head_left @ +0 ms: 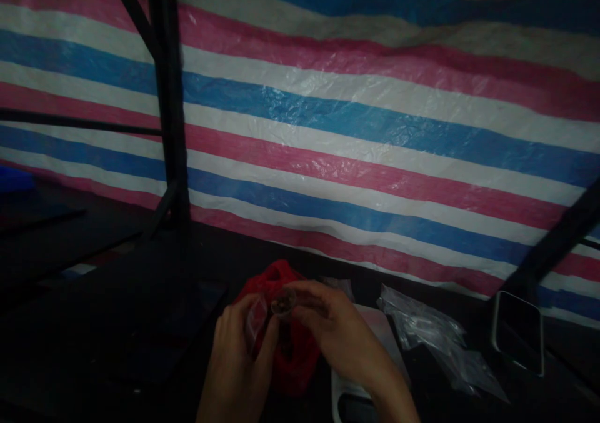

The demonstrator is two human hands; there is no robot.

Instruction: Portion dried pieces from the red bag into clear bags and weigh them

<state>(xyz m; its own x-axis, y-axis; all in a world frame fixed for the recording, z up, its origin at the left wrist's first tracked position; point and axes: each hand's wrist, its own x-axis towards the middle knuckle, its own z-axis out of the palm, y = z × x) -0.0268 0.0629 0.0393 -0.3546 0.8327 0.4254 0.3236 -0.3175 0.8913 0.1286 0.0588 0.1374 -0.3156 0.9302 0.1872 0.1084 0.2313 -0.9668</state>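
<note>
My left hand (241, 354) and my right hand (335, 329) meet low in the middle of the head view. Together they pinch a small clear plastic bag (269, 307) that has something small and dark at its mouth. Right behind the hands lies a red mesh-like object (300, 360) on the dark table. The light is dim, so the bag's contents are hard to make out.
A white flat object (375, 332) lies under my right wrist. Crumpled clear plastic bags (431, 332) sit to the right, then a phone-like device (518, 329) leaning on a black frame leg. A black post (171, 129) stands left. A striped tarp (375, 129) forms the backdrop.
</note>
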